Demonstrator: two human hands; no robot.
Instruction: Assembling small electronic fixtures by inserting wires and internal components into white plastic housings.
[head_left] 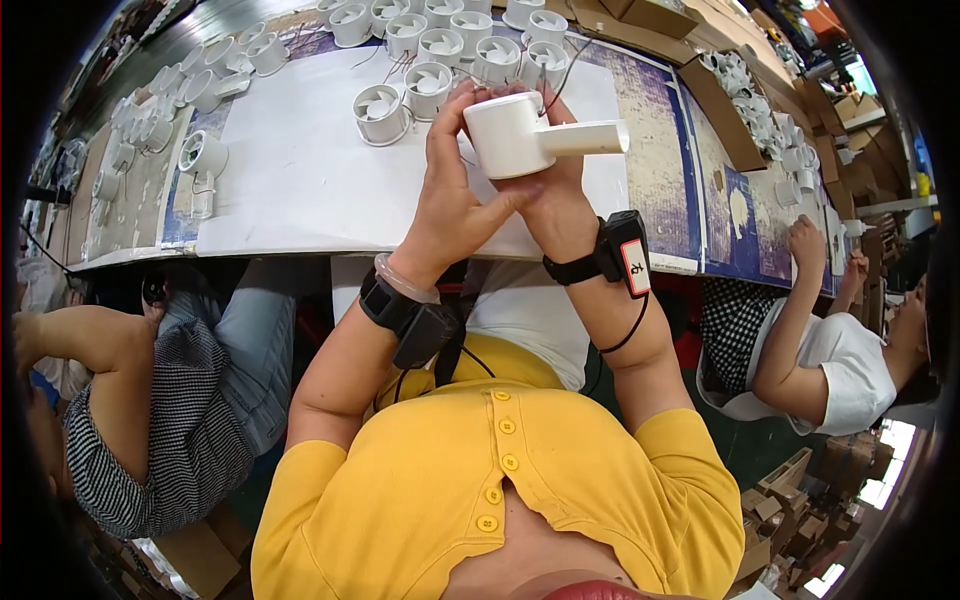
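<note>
Above the table's near part, a white plastic fan housing (508, 140) with a round body and a short handle-like arm is held up between both hands. The arm sticks out to the right, and a dark wire rises behind it. My left hand (448, 195) curls round the left side, its thumb reaching below the body. My right hand (558, 195) supports it from behind and beneath, with most of its fingers hidden by the housing. Just beyond, a white fan unit (380, 115) with blades showing stands on the white sheet (290, 190).
Several more fan units (440, 45) crowd the table's far side, and others (205, 90) stand at the left. One lone unit (203, 153) sits near the left edge. A cardboard box (722, 115) with white parts lies right. Co-workers sit at left (160, 420) and right (820, 370).
</note>
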